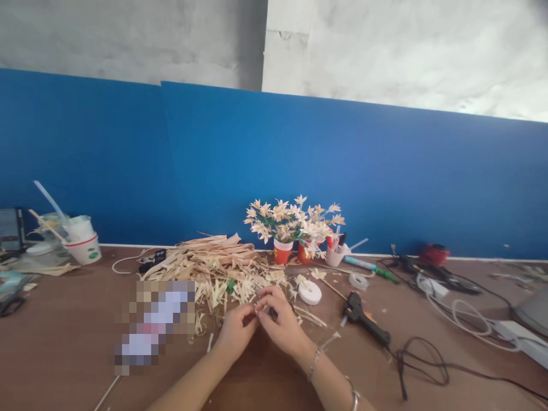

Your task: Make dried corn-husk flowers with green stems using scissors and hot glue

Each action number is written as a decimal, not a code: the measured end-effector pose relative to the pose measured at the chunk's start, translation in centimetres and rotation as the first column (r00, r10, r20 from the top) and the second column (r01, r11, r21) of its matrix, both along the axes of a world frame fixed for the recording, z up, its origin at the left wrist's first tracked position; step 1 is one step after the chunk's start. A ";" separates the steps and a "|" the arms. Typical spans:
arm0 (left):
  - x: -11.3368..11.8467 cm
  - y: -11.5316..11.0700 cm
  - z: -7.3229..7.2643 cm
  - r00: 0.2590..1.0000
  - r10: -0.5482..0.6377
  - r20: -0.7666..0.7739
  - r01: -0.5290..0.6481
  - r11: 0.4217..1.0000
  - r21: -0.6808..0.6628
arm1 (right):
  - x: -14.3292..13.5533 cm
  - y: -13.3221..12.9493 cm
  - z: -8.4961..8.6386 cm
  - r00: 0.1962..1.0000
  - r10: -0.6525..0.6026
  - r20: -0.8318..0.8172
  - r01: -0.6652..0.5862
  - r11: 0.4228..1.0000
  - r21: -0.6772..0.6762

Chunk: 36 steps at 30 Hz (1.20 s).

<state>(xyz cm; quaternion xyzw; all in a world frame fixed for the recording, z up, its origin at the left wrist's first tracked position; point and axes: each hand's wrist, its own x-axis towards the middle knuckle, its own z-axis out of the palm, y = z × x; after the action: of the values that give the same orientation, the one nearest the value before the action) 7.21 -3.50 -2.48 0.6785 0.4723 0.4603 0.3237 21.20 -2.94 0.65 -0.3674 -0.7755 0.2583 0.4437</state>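
Note:
My left hand (238, 331) and my right hand (280, 322) meet at the fingertips above the brown table, low in the middle of the view. Fingers of both hands are bent and pinched together; whatever lies between them is too small to make out. Just beyond them spreads a pile of pale dry husk strips (214, 260) with cut pieces. A white tape roll (310, 292) lies beyond my right hand. Farther back, pale flowers (280, 211) stand in red paper cups (281, 253).
A black glue gun (363, 319) with a looping cable is at the right, near a clear tape roll (358, 281). A white bucket (84, 249) stands back left. A pixelated object (156, 325) lies left of my hands. Behind the table rises a blue partition (205, 165).

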 end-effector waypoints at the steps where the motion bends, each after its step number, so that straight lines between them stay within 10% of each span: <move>1: 0.0 0.0 0.0 1.000 0.001 0.005 -0.001 1.000 -0.011 | 0.0 0.0 0.0 1.000 0.002 -0.002 -0.002 1.000 0.002; 18: 0.0 0.3 0.3 0.989 0.055 0.134 -0.046 0.996 -0.072 | 0.2 -0.1 0.7 0.999 -0.029 -0.035 0.033 0.993 0.112; 22: 0.0 0.6 0.0 0.971 0.081 0.226 -0.051 0.989 -0.135 | 2.7 0.6 2.7 0.958 -0.226 -0.179 0.258 0.947 0.188; 27: 0.2 0.9 -0.8 0.935 0.122 0.332 -0.044 0.971 -0.235 | 8.2 2.0 4.8 0.762 -0.566 -0.313 0.588 0.808 -0.030; 36: 0.6 0.8 -0.9 0.891 0.110 0.441 0.018 0.961 -0.276 | 4.8 -0.2 3.4 0.971 -0.223 0.091 0.221 0.975 0.030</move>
<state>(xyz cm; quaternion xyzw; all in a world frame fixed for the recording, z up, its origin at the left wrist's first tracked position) 7.78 -2.70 -3.39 0.4900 0.4589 0.5436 0.5038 25.99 -3.17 4.03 -0.4591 -0.7520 0.1821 0.4365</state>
